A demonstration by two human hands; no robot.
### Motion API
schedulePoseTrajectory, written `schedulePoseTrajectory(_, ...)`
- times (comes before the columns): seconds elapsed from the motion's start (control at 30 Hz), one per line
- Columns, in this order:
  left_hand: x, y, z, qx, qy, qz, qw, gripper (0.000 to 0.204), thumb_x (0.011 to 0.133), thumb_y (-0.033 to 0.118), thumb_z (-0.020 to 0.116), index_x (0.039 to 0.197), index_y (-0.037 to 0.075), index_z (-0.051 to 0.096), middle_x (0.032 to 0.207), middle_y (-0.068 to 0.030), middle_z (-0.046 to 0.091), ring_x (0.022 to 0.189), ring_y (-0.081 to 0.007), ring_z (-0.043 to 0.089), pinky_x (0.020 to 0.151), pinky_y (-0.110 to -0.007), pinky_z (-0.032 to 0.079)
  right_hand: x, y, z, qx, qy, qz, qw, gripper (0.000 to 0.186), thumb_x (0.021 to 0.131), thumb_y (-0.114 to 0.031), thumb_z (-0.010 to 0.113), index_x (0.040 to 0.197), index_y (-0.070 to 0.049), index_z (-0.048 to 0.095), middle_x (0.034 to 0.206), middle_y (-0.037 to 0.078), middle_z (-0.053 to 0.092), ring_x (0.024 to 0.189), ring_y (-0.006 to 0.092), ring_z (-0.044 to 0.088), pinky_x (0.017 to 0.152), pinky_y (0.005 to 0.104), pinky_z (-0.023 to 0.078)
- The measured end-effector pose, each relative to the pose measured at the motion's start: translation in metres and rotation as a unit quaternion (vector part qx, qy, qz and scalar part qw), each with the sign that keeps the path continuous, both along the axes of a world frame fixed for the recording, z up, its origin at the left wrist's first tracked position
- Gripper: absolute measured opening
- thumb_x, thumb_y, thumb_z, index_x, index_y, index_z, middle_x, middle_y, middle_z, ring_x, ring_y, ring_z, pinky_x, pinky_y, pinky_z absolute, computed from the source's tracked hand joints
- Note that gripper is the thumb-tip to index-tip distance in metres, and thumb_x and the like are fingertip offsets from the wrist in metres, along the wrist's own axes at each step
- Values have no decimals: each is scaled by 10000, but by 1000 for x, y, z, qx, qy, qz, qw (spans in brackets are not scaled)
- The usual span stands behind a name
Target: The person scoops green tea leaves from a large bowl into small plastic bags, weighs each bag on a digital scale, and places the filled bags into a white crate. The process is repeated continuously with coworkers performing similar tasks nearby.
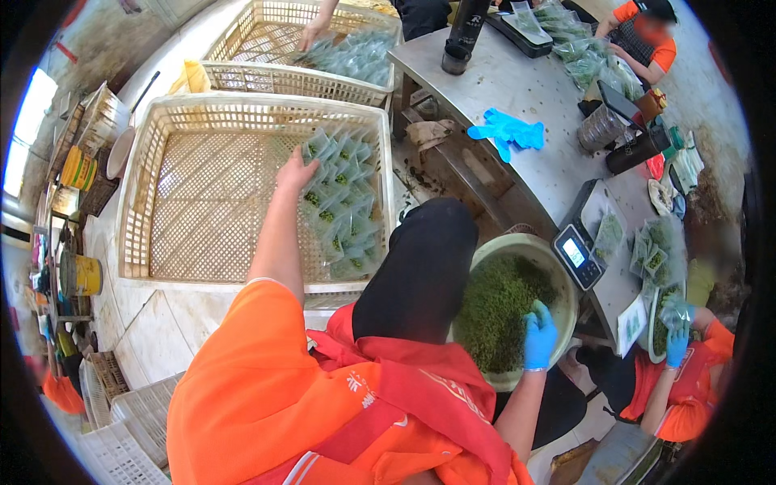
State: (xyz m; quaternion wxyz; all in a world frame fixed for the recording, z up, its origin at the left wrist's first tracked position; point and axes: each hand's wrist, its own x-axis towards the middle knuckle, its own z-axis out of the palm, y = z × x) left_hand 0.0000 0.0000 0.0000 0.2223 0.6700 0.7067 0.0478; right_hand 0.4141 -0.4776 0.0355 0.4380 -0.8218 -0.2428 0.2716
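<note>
My bare left hand [297,170] reaches into a large cream plastic crate [133,194]. Its fingers are closed at the edge of a small clear bag [320,145], at the far end of rows of such bags with green contents. These bags [343,202] lie along the crate's right side. In a blue glove, my right hand [539,338] is over a pale round tub [568,311] of loose green plant bits [505,311]. Its fingers are bent close together at the tub's right side; whatever is between them is hidden.
A metal table [517,89] bears a blue glove [508,133], a scale [578,250] and dark bottles. Behind my crate, another person's hand [311,32] reaches into a second crate [299,81]. Co-workers in orange sit at far right and lower right, beside filled bags [659,250].
</note>
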Motion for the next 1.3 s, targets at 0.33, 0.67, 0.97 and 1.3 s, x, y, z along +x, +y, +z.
schedulePoseTrajectory(0.33,74,-46,71,235,-231,-101,939,398,830,229,589,1186,79,490,1101,-88,613,944,-249,614,816,-351,470,-49,1,-53,-274,-218,122,929,547,758,-353,661,1192,-54,516,1093,189,589,1009,359,560,869,419,447)
schedulePoseTrajectory(0.67,286,-279,109,87,-312,-654,684,399,754,289,651,1114,143,559,822,-103,653,760,-299,630,664,-395,508,-30,12,50,77,130,-75,986,74,807,-44,616,868,-8,593,709,44,604,538,106,561,500,245,453)
schedulePoseTrajectory(0.97,301,-301,76,10,-196,-681,705,393,780,363,621,1095,133,575,813,-134,645,709,-298,625,615,-405,492,8,29,85,-7,-425,-3,905,463,764,-70,551,1219,-124,494,1304,136,450,930,329,586,780,412,486)
schedulePoseTrajectory(1.3,308,-292,75,89,-306,-601,733,309,796,286,623,1046,109,588,838,-93,656,692,-248,636,611,-350,502,76,88,84,-32,-457,-23,889,257,753,-38,558,1003,-96,577,1002,142,537,831,343,573,713,397,484)
